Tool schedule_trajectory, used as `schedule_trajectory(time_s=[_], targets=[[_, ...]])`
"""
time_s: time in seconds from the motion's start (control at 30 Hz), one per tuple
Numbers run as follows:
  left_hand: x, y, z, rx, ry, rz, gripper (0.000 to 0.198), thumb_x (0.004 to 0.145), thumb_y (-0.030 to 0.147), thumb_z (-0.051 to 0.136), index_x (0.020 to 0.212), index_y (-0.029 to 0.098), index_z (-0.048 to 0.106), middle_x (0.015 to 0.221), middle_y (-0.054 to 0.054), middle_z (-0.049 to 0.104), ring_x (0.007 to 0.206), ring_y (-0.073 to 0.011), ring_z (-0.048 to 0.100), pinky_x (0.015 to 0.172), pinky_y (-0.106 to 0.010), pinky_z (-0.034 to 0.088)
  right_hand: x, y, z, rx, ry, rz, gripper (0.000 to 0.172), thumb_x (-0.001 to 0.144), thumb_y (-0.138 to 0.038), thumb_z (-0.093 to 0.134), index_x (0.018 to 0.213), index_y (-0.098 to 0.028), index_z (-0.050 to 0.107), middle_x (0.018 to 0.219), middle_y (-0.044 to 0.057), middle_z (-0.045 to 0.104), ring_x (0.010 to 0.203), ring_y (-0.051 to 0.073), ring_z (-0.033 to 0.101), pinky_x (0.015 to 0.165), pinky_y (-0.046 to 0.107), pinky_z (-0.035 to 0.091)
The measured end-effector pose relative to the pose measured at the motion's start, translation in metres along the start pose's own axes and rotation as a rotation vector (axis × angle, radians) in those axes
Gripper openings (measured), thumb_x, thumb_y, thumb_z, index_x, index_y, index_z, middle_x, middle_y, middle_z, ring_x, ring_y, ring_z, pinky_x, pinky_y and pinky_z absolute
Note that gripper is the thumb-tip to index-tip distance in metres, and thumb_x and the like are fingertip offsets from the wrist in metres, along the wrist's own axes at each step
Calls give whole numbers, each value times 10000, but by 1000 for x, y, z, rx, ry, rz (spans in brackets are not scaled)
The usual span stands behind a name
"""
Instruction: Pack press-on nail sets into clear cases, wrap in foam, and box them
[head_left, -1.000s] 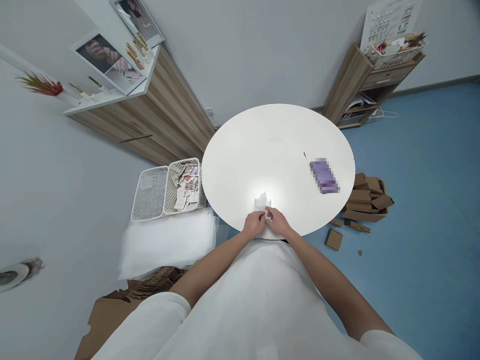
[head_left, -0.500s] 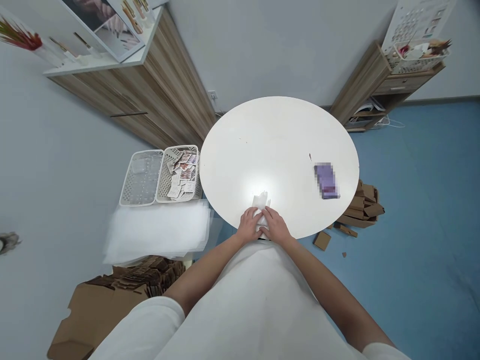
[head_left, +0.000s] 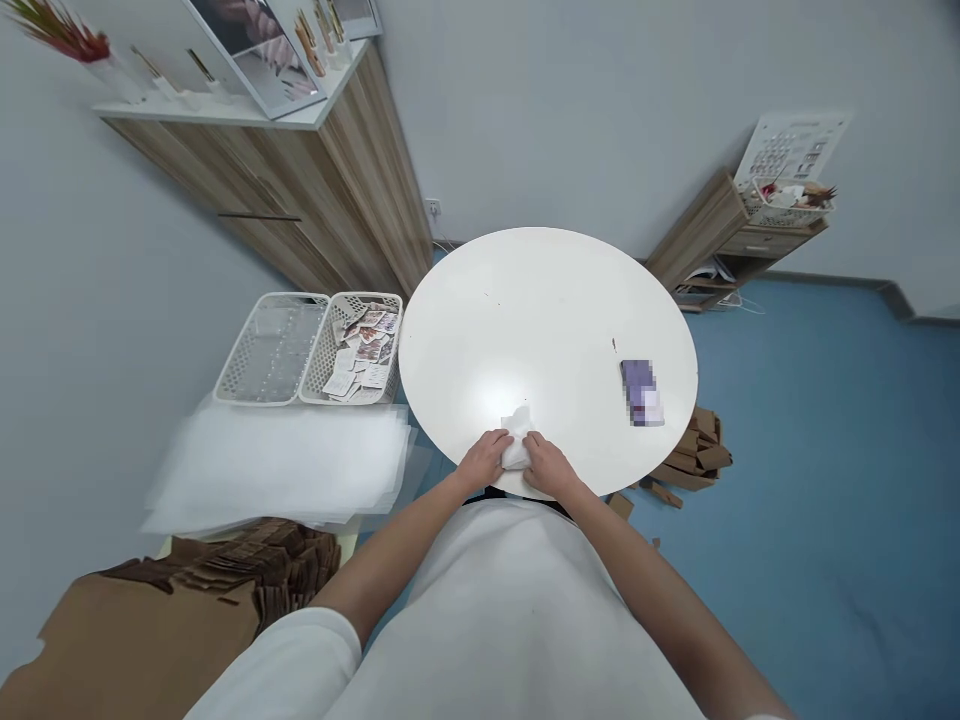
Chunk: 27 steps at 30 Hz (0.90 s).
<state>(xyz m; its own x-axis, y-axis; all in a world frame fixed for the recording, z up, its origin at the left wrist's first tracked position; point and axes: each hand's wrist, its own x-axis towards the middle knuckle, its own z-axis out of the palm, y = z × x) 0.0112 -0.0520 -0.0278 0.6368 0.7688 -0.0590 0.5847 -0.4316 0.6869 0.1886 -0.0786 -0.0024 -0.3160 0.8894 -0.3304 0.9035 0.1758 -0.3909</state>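
A small bundle of thin white sheet [head_left: 516, 452], like foam or tissue wrapping, lies at the near edge of the white oval table [head_left: 555, 300]. My left hand [head_left: 482, 462] is closed on its left side, fingertips curled over the edge. On the opposite side my right hand [head_left: 549, 465] grips it with thumb and fingers. Part of the sheet sticks up beyond the hands at the far end. Whatever may be inside the wrapping is hidden.
A purple blurred object [head_left: 640, 392] lies on the table's right. Left of the table are a white basket of printed cards [head_left: 367, 350], a basket of clear items [head_left: 274, 345], stacked white sheets [head_left: 277, 465] and flat cardboard [head_left: 142, 630]. Cardboard pieces [head_left: 694, 455] lie on the floor at right.
My hands have moved apart to the two sides of the white bundle, which now shows more between them and looks flatter. The view has tilted and shifted slightly.
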Motion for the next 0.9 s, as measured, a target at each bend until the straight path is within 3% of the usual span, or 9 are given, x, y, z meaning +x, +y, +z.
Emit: schedule_trajectory(time_s=[0.13, 0.23, 0.33, 0.5, 0.6, 0.73, 0.8, 0.9], targets=[[-4, 14, 12, -93, 28, -6, 383, 728, 201, 513, 1109, 207, 469, 1096, -79, 503, 980, -215, 500, 840, -368, 424, -15, 9, -5, 92, -17, 4, 325, 683, -188, 492, 1002, -179, 432, 1007, 66, 506, 785, 164, 500, 639, 271, 389], [-4, 21, 19, -163, 48, -64, 291, 800, 312, 457, 1070, 207, 492, 999, -62, 525, 871, -185, 530, 754, -330, 442, -13, 14, -16, 110, -76, 31, 204, 716, -219, 469, 917, -187, 469, 906, 46, 539, 769, 162, 501, 648, 263, 375], [1, 26, 23, -170, 68, -170, 255, 840, 367, 389, 973, 195, 523, 903, -50, 525, 796, -175, 523, 710, -319, 435, 4, 19, -32, 100, -168, 62, 121, 746, -270, 454, 821, -184, 494, 839, 47, 548, 757, 169, 505, 645, 262, 369], [17, 31, 28, -101, 139, -444, 302, 851, 409, 347, 910, 168, 519, 910, -66, 497, 842, -198, 509, 738, -334, 423, 39, 27, -43, 98, -228, 84, 153, 739, -277, 455, 826, -169, 518, 840, 69, 555, 728, 183, 522, 603, 265, 384], [23, 34, 33, -117, 166, -577, 329, 847, 363, 363, 1104, 174, 439, 997, -79, 494, 883, -208, 519, 747, -344, 419, 48, 31, -35, 108, -195, 92, 287, 760, -244, 408, 1023, -148, 473, 945, 99, 545, 786, 203, 531, 632, 287, 405], [25, 36, 40, -158, 272, -691, 518, 819, 294, 429, 1286, 165, 246, 1057, -103, 498, 943, -220, 510, 781, -358, 413, 41, 34, -18, 231, 16, 128, 488, 803, -233, 335, 1281, -173, 257, 1189, 125, 415, 896, 208, 524, 707, 321, 433], [24, 36, 42, -160, 311, -722, 538, 811, 292, 448, 1291, 157, 246, 1044, -105, 501, 931, -216, 512, 777, -354, 417, 32, 38, -10, 347, 113, 139, 539, 802, -263, 352, 1317, -201, 204, 1245, 117, 361, 914, 204, 521, 727, 335, 445], [24, 36, 41, -145, 341, -722, 473, 806, 296, 456, 1243, 162, 336, 1015, -95, 504, 915, -205, 515, 770, -345, 426, 14, 48, -5, 500, 129, 156, 579, 785, -310, 393, 1323, -203, 207, 1268, 125, 344, 852, 190, 536, 751, 347, 453]])
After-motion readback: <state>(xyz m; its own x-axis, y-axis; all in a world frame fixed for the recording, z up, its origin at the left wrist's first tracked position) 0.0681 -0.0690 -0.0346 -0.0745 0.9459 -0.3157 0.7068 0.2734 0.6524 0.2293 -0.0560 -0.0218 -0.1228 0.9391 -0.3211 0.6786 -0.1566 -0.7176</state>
